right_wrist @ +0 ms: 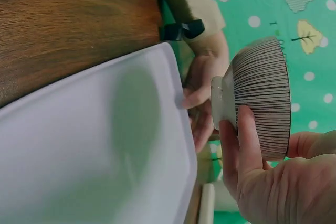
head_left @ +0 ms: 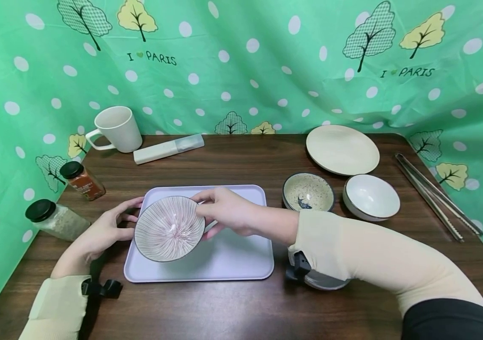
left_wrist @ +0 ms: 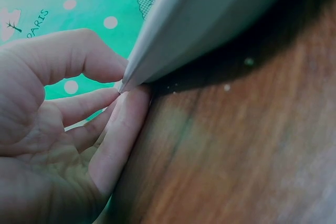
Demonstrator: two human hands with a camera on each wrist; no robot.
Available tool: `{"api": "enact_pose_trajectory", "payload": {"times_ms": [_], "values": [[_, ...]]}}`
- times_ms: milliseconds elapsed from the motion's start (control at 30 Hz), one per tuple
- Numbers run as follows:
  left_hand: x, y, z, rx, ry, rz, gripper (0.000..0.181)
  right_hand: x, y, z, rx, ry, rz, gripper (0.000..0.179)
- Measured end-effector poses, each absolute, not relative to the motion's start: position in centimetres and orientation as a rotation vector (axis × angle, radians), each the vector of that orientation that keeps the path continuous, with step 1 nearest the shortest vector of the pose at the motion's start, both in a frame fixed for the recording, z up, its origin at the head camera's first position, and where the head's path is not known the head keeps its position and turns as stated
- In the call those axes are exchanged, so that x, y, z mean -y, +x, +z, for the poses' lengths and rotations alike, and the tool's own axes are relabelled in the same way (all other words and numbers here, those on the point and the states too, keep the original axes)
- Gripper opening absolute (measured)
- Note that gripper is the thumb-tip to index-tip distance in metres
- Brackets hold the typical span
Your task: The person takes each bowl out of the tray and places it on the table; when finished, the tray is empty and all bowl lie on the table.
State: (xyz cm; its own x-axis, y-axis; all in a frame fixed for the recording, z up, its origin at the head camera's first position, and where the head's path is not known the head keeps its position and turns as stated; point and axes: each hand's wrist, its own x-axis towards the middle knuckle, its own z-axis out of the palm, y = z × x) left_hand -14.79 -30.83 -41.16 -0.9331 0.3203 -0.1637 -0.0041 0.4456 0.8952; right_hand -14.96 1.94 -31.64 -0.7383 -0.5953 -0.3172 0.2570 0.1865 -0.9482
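A striped bowl (head_left: 170, 231) is held above the lavender tray (head_left: 241, 257) by my right hand (head_left: 228, 210), thumb at the rim and fingers under the side. In the right wrist view, dark lines run down the outside of the bowl (right_wrist: 262, 98), and its foot is raised off the tray (right_wrist: 89, 145). My left hand (head_left: 104, 231) pinches the tray's left edge. The left wrist view shows that hand (left_wrist: 68, 108) with thumb and fingers on either side of the tray rim (left_wrist: 157, 40).
Left of the tray stand a mug (head_left: 118, 130), a red spice jar (head_left: 86, 183) and a pale jar (head_left: 60, 222); a white case (head_left: 169, 148) lies behind. To the right are a speckled bowl (head_left: 309, 191), white bowl (head_left: 370, 197), plate (head_left: 343, 150) and tongs (head_left: 432, 193). A grey rim (head_left: 326, 282) shows under my right sleeve.
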Motion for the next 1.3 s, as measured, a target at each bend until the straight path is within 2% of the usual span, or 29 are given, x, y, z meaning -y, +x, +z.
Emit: {"api": "enact_pose_trajectory", "payload": {"times_ms": [267, 833, 1300], "values": [[30.7, -14.9, -41.2, -2.399, 0.263, 1.455, 0.082, -4.4, -15.2, -30.3, -1.789, -0.280, -1.689, 0.052], [30.9, -14.8, -41.1, -2.377, 0.250, 1.467, 0.082, -11.5, -15.0, -28.6, -1.829, -0.300, -1.805, 0.050], [31.1, -14.9, -41.3, -2.382, 0.267, 1.473, 0.082, -18.9, -12.6, -28.4, -1.808, -0.316, -1.932, 0.047]]}}
